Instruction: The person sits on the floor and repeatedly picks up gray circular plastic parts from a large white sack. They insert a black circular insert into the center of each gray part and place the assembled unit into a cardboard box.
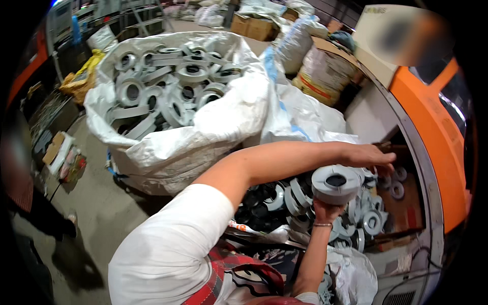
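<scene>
My right hand [328, 210] grips a thick, light grey round plastic part [335, 184] from below, with a dark opening in its top. My left arm crosses in front of me to the right. Just beyond the held part, my left hand [368, 155] hovers with fingers stretched and apart, nothing visible in them. Beneath both hands lies a heap of grey plastic rings [372, 222], with black round pieces [258, 210] on its left side.
A big white woven sack [170, 157] full of similar grey rings stands ahead to the left. An orange and cream machine [424, 109] rises at the right. More stuffed sacks [325, 68] and a cardboard box [254, 28] are behind. Another person's leg [48, 216] shows at the far left.
</scene>
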